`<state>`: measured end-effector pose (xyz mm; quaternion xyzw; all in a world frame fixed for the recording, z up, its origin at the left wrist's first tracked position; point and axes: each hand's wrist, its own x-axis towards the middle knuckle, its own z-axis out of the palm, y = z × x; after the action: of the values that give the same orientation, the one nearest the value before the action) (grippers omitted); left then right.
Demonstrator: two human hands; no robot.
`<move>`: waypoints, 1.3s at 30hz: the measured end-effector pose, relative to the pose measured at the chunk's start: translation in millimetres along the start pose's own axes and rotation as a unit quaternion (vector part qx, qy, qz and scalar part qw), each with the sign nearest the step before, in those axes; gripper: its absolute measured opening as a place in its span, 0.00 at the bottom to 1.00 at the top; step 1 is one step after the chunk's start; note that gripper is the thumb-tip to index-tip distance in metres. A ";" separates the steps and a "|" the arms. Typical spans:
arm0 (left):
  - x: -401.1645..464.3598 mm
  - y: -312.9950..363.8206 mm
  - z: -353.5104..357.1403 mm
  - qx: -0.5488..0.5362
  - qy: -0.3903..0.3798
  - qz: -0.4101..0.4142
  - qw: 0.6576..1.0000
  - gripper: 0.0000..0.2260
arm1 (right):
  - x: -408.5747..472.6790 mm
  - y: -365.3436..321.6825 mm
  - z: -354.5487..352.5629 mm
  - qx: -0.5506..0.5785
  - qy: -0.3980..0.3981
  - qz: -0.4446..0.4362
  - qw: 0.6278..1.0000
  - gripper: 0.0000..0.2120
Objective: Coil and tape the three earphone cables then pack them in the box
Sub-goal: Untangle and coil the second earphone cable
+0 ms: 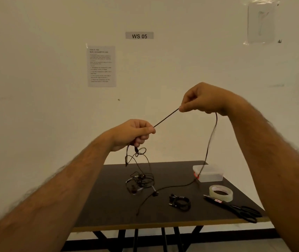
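A black earphone cable (166, 117) runs taut between my two raised hands. My left hand (134, 133) pinches one part of it, and loose loops with small earbud parts hang below the fist. My right hand (201, 100) pinches it higher up; from there the cable drops down to the dark table (108, 206) and trails across it. A tangled black cable (139, 180) lies at the table's middle. A coiled black cable (180, 201) lies to its right. The clear plastic box (208, 172) stands at the back right, lid on.
A roll of clear tape (221, 192) lies near the right edge, with black scissors (243, 212) in front of it. A printed sheet (101, 66) and a "WS 05" label (139, 35) hang on the wall. The table's front edge is close below.
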<state>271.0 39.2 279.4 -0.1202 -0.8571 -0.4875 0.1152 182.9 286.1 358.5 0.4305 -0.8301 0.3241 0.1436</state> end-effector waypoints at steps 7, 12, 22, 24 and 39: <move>-2.3 -12.5 -11.4 0.163 0.048 -0.033 0.985 0.04 | -8.5 9.3 -8.5 0.140 0.050 0.005 0.989 0.08; -7.6 -20.8 -16.9 0.192 0.071 -0.043 0.978 0.04 | -11.8 19.2 -9.4 0.142 0.074 0.071 0.985 0.07; 10.0 13.3 13.7 0.211 0.029 0.036 0.976 0.01 | -12.6 12.9 54.7 0.088 -0.199 0.030 0.976 0.36; 12.7 16.5 20.1 0.220 0.019 0.049 0.974 0.01 | -7.7 10.1 76.7 0.131 -0.222 -0.005 0.966 0.23; -3.3 -25.5 0.3 0.090 0.009 -0.045 0.995 0.03 | -0.4 26.0 70.8 0.190 0.074 0.112 0.973 0.12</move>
<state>265.9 26.4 257.5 -0.0667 -0.9009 -0.4143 0.1111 165.0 250.4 294.6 0.3291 -0.7833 0.5208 0.0835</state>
